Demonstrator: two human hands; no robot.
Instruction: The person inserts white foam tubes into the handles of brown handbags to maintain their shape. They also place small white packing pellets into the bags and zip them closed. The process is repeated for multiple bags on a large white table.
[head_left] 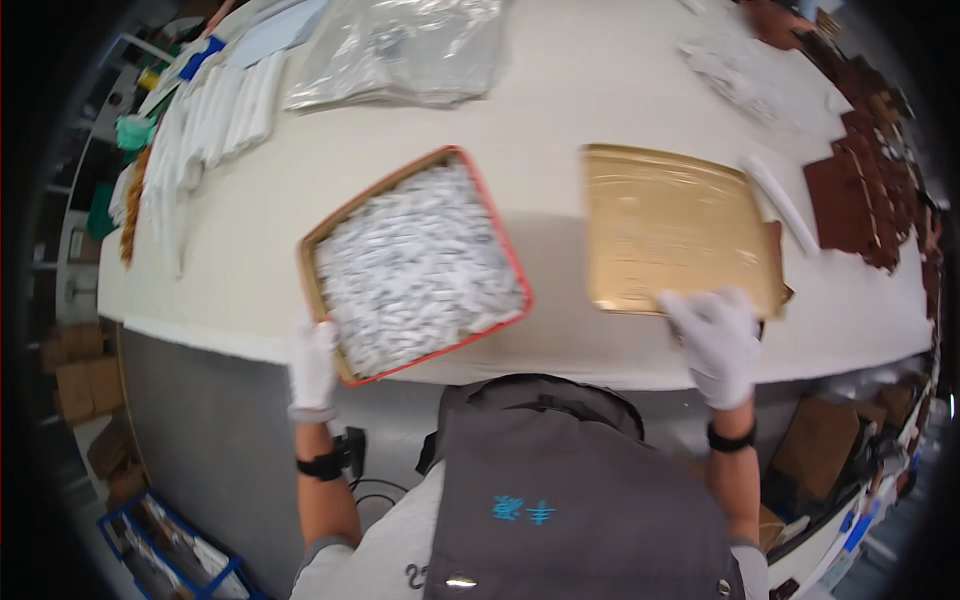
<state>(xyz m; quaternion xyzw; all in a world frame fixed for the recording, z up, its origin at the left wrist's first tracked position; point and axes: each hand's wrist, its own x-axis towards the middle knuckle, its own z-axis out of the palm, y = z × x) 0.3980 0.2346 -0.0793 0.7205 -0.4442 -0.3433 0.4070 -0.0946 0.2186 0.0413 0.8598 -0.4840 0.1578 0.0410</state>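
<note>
A rectangular red-rimmed tin [527, 284] lies turned at an angle on the table, left of centre. It is filled with many small white pieces [415, 265], too blurred to name. My left hand [314, 368], in a white glove, grips the tin's near left corner. To the right is a shallow gold metal lid [680, 225], its inner side up. My right hand [715, 340], also gloved in white, is closed on the lid's near edge, with the thumb side over the rim. Some brown material shows from behind the lid's right side.
Clear plastic bags [400, 55] lie at the back, and white rolls [225, 110] at the far left. Right of the lid are a white tube [782, 205], crumpled white sheeting [760, 85] and brown pieces [850, 195]. A blue-framed cart [175, 545] and cardboard boxes [88, 390] stand below left.
</note>
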